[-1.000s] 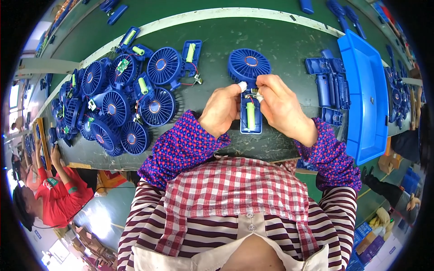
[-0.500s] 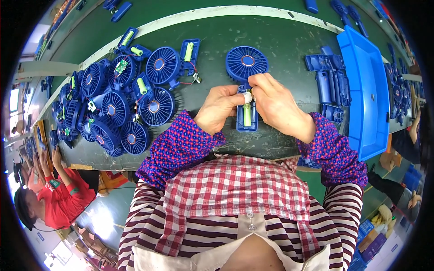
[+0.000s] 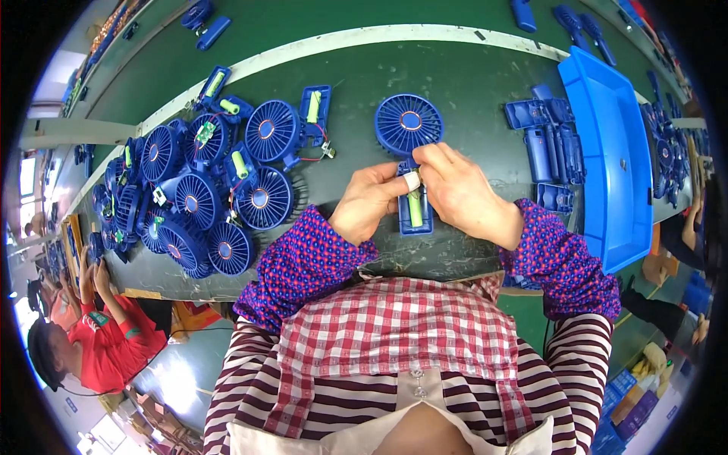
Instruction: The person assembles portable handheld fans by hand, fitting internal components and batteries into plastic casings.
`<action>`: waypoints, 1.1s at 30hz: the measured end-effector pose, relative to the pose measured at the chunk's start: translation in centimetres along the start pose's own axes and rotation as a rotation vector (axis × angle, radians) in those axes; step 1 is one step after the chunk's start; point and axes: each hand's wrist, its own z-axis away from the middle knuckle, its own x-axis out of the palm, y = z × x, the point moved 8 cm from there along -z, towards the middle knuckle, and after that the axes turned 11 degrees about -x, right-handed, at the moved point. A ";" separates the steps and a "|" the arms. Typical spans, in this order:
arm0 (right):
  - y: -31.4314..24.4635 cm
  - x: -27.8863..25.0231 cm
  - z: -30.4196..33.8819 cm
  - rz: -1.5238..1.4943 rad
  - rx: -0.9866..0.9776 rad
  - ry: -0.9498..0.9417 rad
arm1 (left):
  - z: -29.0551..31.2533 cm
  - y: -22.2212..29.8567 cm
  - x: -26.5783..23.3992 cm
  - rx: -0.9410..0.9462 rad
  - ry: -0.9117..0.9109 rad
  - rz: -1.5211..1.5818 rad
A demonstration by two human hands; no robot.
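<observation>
In front of me on the dark bench lies a blue handheld fan [image 3: 409,125], its round grille pointing away and its handle toward me. The handle is uncovered, and a pale green battery cell [image 3: 415,210] shows inside it. My left hand [image 3: 371,199] grips the handle from the left; white tape wraps its thumb, which presses on the handle's upper part. My right hand [image 3: 462,189] is closed at the neck of the fan with thumb and finger pinched together. Whatever small part sits between those fingertips is hidden.
To the left is a heap of blue fans [image 3: 199,193] with uncovered handles, batteries, wires and green circuit boards. Blue handle covers [image 3: 540,152] lie in a group on the right, beside a long blue plastic bin [image 3: 607,167]. A co-worker in red [image 3: 121,341] sits at far left.
The whole scene sits slightly lower in the picture. Both hands keep nearly the same hold at the fan's neck and handle.
</observation>
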 end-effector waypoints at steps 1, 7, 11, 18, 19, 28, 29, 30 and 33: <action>-0.2 -0.1 0.0 0.026 -0.030 0.020 | 0.0 0.0 -0.1 0.015 0.010 -0.001; -0.2 0.2 -0.1 0.037 -0.020 -0.002 | 0.2 0.1 -0.1 0.073 0.023 -0.035; 0.1 0.5 0.1 -0.022 0.014 -0.018 | -0.1 -0.1 -0.2 0.076 0.043 0.006; 1.2 0.0 1.0 0.016 0.152 0.098 | -0.4 -0.5 -0.2 0.012 0.101 0.073; 1.6 0.0 1.2 -0.031 0.175 0.142 | -0.5 -0.4 -0.1 0.009 0.081 0.107; 2.4 -0.2 1.8 -0.118 0.154 0.262 | -1.3 0.0 -0.3 -0.124 -0.015 0.104; 2.4 -0.2 1.9 -0.119 0.155 0.263 | -1.4 0.2 -0.6 -0.125 -0.014 0.103; 2.4 -0.1 1.8 -0.124 0.157 0.256 | -1.5 0.3 -0.5 -0.134 -0.056 0.119; 2.4 -0.2 1.8 -0.122 0.163 0.231 | -1.4 0.7 -0.3 -0.116 -0.085 0.054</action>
